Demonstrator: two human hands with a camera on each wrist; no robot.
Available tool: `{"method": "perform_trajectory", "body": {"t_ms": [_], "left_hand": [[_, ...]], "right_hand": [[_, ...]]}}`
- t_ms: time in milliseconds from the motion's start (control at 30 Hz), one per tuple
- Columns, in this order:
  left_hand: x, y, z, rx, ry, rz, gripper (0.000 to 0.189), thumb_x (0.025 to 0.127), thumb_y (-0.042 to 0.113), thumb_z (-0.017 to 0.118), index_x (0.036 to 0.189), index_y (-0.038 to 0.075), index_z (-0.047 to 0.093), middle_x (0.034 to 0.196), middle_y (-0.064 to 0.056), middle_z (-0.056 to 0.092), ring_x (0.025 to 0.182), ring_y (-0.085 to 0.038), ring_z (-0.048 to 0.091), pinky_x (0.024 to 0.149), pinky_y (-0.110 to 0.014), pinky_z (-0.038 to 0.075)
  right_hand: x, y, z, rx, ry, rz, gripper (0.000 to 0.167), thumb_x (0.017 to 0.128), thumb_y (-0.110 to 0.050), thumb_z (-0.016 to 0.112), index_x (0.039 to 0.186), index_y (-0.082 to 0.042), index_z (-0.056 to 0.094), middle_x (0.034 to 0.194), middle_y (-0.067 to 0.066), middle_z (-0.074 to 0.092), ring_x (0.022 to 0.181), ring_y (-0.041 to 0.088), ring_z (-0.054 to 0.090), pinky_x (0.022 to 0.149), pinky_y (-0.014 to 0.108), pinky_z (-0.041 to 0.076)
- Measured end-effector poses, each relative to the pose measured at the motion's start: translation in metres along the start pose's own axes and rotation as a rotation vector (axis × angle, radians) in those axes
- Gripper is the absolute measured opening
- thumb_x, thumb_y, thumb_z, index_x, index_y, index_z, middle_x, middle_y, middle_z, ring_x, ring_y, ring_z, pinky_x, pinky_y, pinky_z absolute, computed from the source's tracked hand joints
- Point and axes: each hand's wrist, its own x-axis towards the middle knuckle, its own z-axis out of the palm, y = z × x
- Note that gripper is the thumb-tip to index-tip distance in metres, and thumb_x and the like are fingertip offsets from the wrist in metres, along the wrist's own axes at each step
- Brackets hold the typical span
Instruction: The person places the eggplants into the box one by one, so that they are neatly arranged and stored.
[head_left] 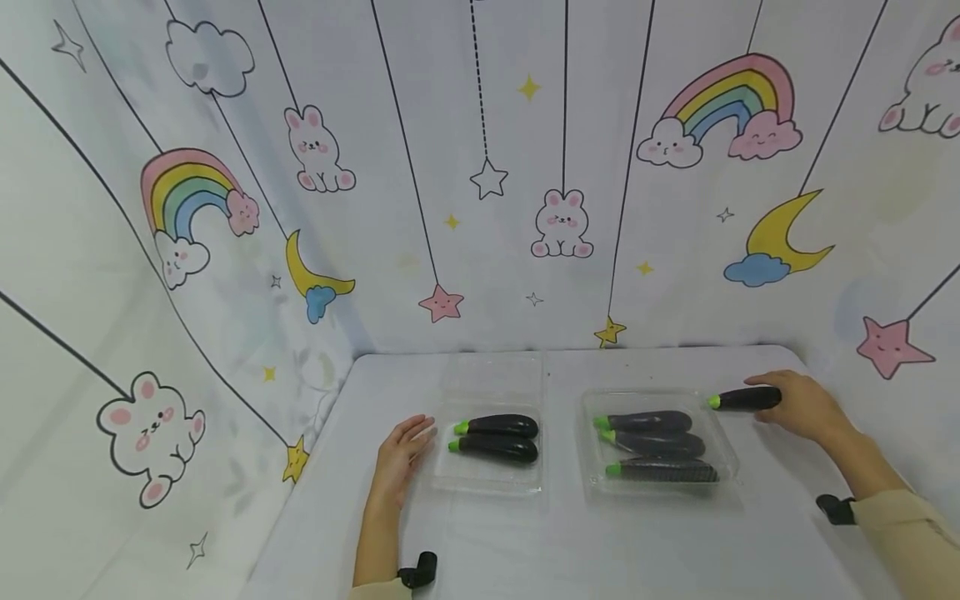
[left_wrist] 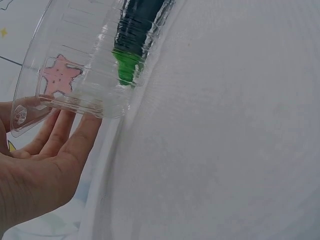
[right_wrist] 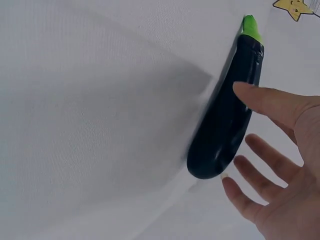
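Note:
On the right of the table, my right hand (head_left: 810, 404) pinches a small dark eggplant (head_left: 750, 398) with a bright green stem end. In the right wrist view, the thumb (right_wrist: 260, 100) lies across that eggplant (right_wrist: 220, 120), and the other fingers stand spread beyond its rounded end. My left hand (head_left: 401, 462) rests its fingers against the left side of a clear plastic box (head_left: 487, 483). Two eggplants (head_left: 495, 450) lie side by side in that box. Through its wall, the left wrist view shows an eggplant's green end (left_wrist: 127, 67).
A second clear plastic box (head_left: 652, 492) stands to the right, with three eggplants (head_left: 652, 443) inside, seen through the plastic. The white-covered table (head_left: 570, 550) meets a patterned curtain (head_left: 495, 250) at its back edge.

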Motion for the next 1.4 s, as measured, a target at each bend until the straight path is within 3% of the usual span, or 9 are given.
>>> {"method": "perform_trajectory", "body": {"t_ms": [233,533,1167,1400], "left_hand": [[0.001,-0.001,0.002,-0.005,0.0,-0.009,0.046,0.105,-0.001,0.054,0.151,-0.004,0.045,0.151,-0.022,0.054,0.14,-0.037,0.052,0.116,-0.044,0.044],[0.002,-0.002,-0.001,0.0,-0.001,-0.007,0.048,0.105,0.0,0.055,0.151,-0.004,0.043,0.152,-0.022,0.053,0.14,-0.036,0.053,0.116,-0.043,0.045],[0.002,-0.001,-0.001,0.012,0.002,-0.001,0.047,0.106,0.0,0.055,0.151,-0.004,0.044,0.151,-0.023,0.053,0.139,-0.035,0.054,0.112,-0.039,0.049],[0.002,-0.001,-0.001,0.007,0.0,-0.001,0.046,0.106,0.0,0.055,0.15,-0.004,0.045,0.151,-0.022,0.053,0.141,-0.037,0.052,0.116,-0.044,0.044]], "right_hand": [[-0.001,0.006,0.004,-0.024,0.038,0.021,0.04,0.081,-0.002,0.077,0.12,0.005,0.072,0.121,0.037,0.065,0.115,0.062,0.054,0.093,0.077,0.042],[-0.001,0.01,0.007,-0.049,0.062,0.052,0.048,0.076,0.0,0.08,0.12,0.012,0.067,0.122,0.042,0.061,0.113,0.065,0.053,0.093,0.078,0.042],[-0.002,0.011,0.015,-0.087,0.092,0.159,0.05,0.077,0.002,0.073,0.126,0.001,0.068,0.126,0.044,0.056,0.107,0.07,0.052,0.083,0.078,0.045],[-0.001,0.009,0.015,-0.079,0.104,0.175,0.049,0.078,0.001,0.071,0.127,0.001,0.068,0.127,0.044,0.056,0.101,0.069,0.055,0.078,0.074,0.047]]}}
